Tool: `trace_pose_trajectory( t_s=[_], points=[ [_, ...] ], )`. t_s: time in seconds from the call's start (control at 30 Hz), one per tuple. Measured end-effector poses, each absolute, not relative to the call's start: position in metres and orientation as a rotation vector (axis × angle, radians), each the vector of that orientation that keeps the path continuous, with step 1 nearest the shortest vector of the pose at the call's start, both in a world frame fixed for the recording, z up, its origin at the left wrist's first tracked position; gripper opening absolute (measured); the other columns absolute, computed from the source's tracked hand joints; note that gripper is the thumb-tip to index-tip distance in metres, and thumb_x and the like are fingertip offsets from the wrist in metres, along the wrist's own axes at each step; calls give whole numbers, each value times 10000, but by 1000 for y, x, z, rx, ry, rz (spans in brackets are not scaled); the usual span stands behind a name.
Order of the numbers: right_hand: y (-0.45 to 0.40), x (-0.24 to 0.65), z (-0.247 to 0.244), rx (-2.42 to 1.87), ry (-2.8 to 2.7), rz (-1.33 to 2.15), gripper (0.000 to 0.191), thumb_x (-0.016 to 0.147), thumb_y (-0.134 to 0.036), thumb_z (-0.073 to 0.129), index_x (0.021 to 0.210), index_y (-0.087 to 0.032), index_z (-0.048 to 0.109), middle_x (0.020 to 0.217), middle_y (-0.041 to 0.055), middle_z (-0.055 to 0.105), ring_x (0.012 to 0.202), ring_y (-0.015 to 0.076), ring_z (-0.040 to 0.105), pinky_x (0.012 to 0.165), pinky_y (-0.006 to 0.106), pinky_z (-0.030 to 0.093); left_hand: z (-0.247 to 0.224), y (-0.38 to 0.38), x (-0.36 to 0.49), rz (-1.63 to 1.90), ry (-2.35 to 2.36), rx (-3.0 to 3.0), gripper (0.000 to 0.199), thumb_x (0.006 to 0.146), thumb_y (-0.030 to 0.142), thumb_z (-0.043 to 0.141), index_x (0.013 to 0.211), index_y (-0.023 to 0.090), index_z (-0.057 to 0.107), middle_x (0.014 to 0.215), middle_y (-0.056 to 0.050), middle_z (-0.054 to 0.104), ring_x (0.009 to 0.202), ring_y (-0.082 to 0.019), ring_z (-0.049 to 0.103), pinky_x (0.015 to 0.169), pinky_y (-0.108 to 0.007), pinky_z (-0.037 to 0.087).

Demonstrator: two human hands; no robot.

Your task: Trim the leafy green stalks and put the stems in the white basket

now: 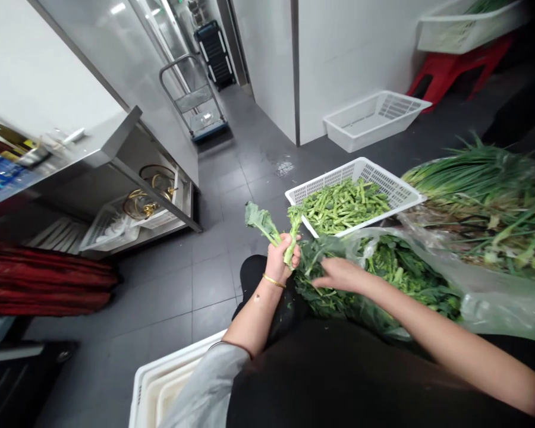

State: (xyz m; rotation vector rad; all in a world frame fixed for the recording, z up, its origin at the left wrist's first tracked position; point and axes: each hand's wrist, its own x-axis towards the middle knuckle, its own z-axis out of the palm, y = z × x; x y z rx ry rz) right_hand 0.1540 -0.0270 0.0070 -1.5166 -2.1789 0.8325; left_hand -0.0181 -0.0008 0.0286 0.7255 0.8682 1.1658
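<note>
Scallions point(485, 190) beside bagged greens point(401, 270)

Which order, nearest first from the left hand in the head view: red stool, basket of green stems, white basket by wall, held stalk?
1. Held stalk, in the left hand.
2. Basket of green stems, ahead and right.
3. White basket by wall, beyond.
4. Red stool, upper right.

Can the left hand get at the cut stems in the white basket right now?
Probably yes. The left hand holds a green stalk, but the cut stems lie close by in the open-topped white basket, and nothing seems to block the way over its near rim.
</note>
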Motion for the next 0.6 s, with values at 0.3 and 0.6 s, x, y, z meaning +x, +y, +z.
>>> trace_pose_trajectory(
  t_s=[0.3,0.6],
  points=[
    [2,138,55,-1503,-1805,756,371,845,-495,476,605,-215,434,495,5,533,459,126,477,488,246,321,19,-22,8,1180,954,824,343,717,444,689,790,168,500,494,32,567,328,-74,443,329,-187,295],
    [-28,162,44,-1353,-1704,892,348,887,-435,447,628,-205,490,527,-6,557,484,118,509,508,230,364,19,-2,0,922,622,348,259,884,313,449,794,104,573,463,62,358,296,-24,235,281,-154,143]
  ],
)
